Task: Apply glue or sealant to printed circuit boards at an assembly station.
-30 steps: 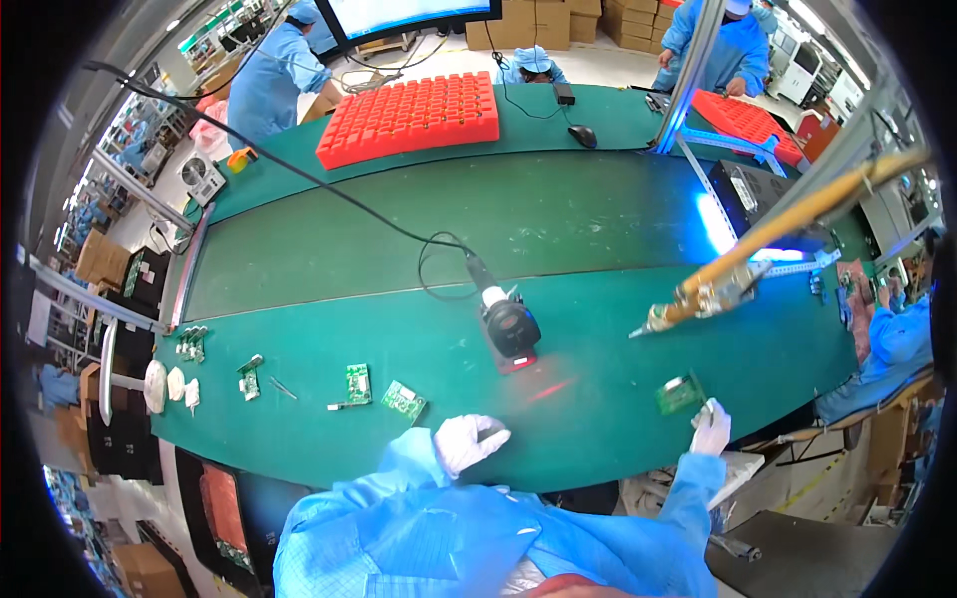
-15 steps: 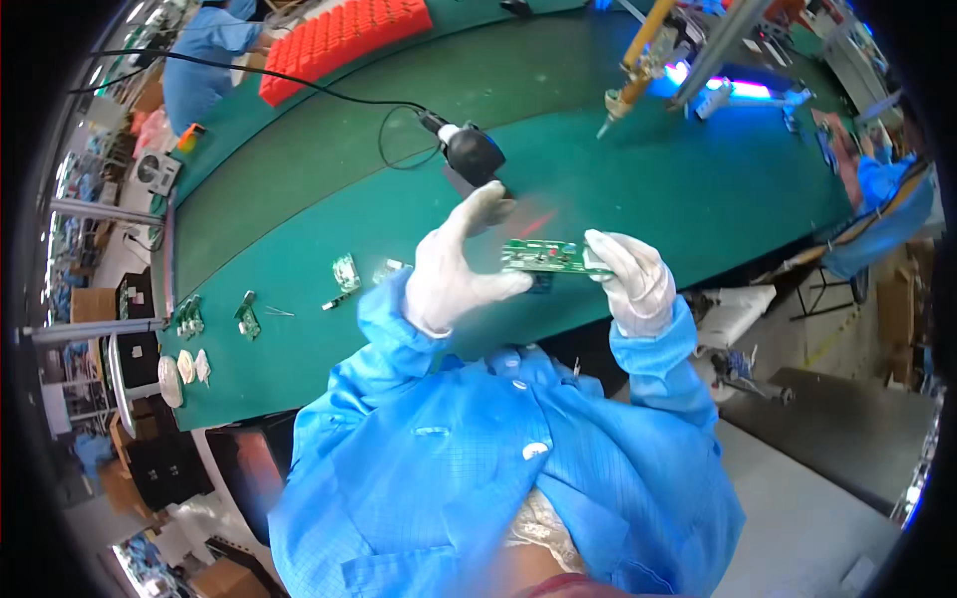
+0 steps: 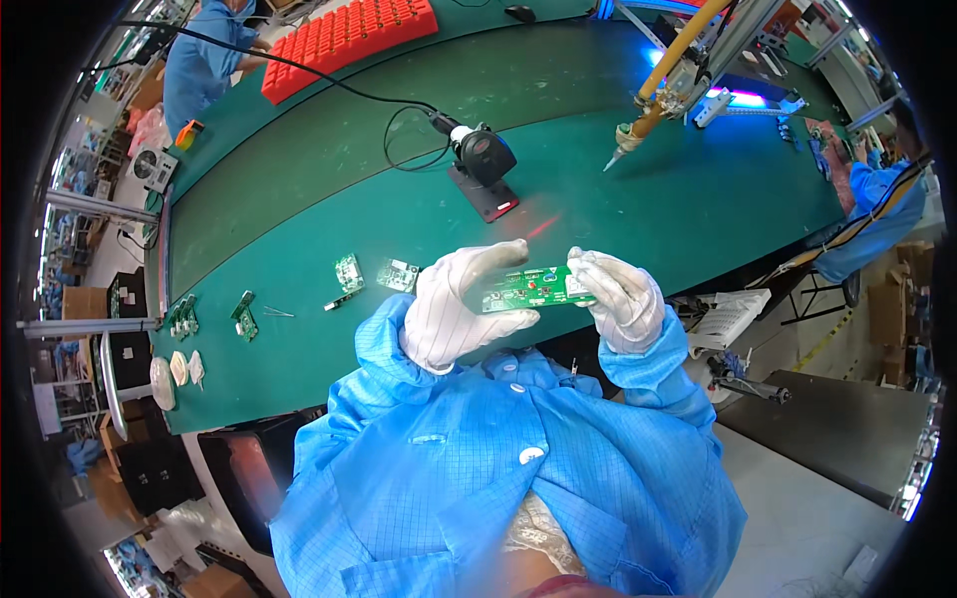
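A green circuit board (image 3: 538,288) is held above the table's near edge, its component side facing up toward me. My right hand (image 3: 620,299), in a white glove, pinches its right end between thumb and fingers. My left hand (image 3: 461,307), also in a striped white glove, curves around the board's left end. Its thumb and fingers are spread wide apart, with the board's end in the gap between them; no firm grip shows. Beyond the hands, a black barcode scanner (image 3: 484,156) stands on a base, and a red light line falls on the mat near it.
More circuit boards (image 3: 348,271) lie left of my hands, with tweezers (image 3: 278,312) farther left. A dispensing nozzle (image 3: 620,149) hangs at the far right. A red tray (image 3: 349,45) stands at the back, by a person in blue (image 3: 204,60). A cable (image 3: 299,78) crosses there.
The board and both hands have come lower in view, toward my body. The board has tipped so more of its face shows. My left hand's fingers have closed in somewhat around its end.
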Available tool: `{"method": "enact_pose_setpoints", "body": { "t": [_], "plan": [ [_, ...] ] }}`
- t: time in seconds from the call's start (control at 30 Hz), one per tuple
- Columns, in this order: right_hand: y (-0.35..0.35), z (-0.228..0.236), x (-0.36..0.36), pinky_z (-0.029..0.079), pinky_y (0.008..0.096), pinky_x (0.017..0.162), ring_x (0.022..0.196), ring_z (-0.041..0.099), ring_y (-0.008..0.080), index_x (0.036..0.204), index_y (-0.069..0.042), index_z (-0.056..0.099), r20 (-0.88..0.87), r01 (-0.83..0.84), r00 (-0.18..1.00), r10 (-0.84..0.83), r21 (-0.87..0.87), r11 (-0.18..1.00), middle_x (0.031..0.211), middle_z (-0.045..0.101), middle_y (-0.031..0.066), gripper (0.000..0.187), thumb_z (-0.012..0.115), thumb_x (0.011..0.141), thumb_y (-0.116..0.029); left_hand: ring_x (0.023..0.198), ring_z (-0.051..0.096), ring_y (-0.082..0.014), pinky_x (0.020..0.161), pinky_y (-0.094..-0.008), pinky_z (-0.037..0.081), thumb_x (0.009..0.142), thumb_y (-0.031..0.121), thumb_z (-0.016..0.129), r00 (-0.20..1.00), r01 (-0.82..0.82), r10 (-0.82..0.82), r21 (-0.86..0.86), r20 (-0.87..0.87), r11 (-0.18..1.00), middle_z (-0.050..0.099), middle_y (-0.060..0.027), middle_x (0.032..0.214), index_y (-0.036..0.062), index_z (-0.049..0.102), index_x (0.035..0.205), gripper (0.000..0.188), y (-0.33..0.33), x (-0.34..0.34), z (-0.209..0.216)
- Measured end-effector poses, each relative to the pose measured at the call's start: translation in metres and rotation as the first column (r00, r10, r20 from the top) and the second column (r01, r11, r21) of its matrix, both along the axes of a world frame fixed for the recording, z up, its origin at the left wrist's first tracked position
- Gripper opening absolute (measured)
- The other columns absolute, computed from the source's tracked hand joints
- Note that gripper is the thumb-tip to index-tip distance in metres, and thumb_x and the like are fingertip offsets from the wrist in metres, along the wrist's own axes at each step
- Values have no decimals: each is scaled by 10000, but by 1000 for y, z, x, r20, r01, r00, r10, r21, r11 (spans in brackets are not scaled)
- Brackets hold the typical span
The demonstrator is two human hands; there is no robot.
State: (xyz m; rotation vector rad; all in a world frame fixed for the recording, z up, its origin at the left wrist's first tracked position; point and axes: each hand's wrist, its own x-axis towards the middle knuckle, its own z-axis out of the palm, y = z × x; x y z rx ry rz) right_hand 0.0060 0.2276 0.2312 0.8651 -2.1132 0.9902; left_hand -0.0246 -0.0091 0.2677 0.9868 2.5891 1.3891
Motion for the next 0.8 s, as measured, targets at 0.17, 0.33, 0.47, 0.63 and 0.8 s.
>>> {"method": "enact_pose_setpoints", "body": {
  "t": [0.17, 0.33, 0.47, 0.63, 0.8],
  "plan": [
    [-5, 23, -10, 541, 328, 710, 858, 631, 231, 1067, -76, 633, 184, 108, 972, -147, 205, 973, 992, 650, 73, 342, 703, 736, -20, 834, 654, -222, 811, -320, 504, 798, 354, 705, 891, -28, 5, 45, 454, 999, 663, -129, 977, -24, 569, 1189, 561, 0, -8, 8],
    [-11, 7, -39, 519, 323, 689, 805, 619, 221, 1075, -83, 616, 334, 20, 941, -45, 78, 997, 950, 636, 78, 319, 657, 772, 6, 766, 565, -86, 698, -249, 471, 909, 280, 570, 733, -124, -47, 202, 679, 972, 640, -30, 861, 5, 611, 1130, 355, -5, -28, -43],
    [-15, -7, -59, 521, 299, 689, 797, 632, 169, 1110, -77, 610, 506, -136, 842, 186, -135, 982, 936, 616, 95, 349, 622, 784, 49, 712, 499, -76, 637, -245, 424, 930, 348, 523, 682, -22, -133, 202, 719, 979, 578, 7, 791, 35, 614, 1026, 341, -15, -36, -53],
    [1, -28, -75, 533, 277, 749, 822, 645, 171, 1162, -14, 600, 446, 143, 894, -45, -188, 972, 1032, 637, 134, 408, 614, 767, 89, 685, 483, -75, 618, -245, 401, 930, 413, 519, 552, -142, -224, 356, 803, 924, 524, 20, 763, 23, 575, 960, 395, -21, -38, -86],
    [77, -77, -133, 432, 338, 950, 1095, 572, 239, 1301, -68, 505, 693, 832, 522, -498, -283, 478, 1203, 590, 120, 542, 572, 887, -410, 876, 603, -150, 764, -359, 544, 904, 351, 615, 349, -437, -243, 387, 905, 812, 563, -21, 933, 41, 527, 1103, 378, -29, -38, -121]
  ]
}}
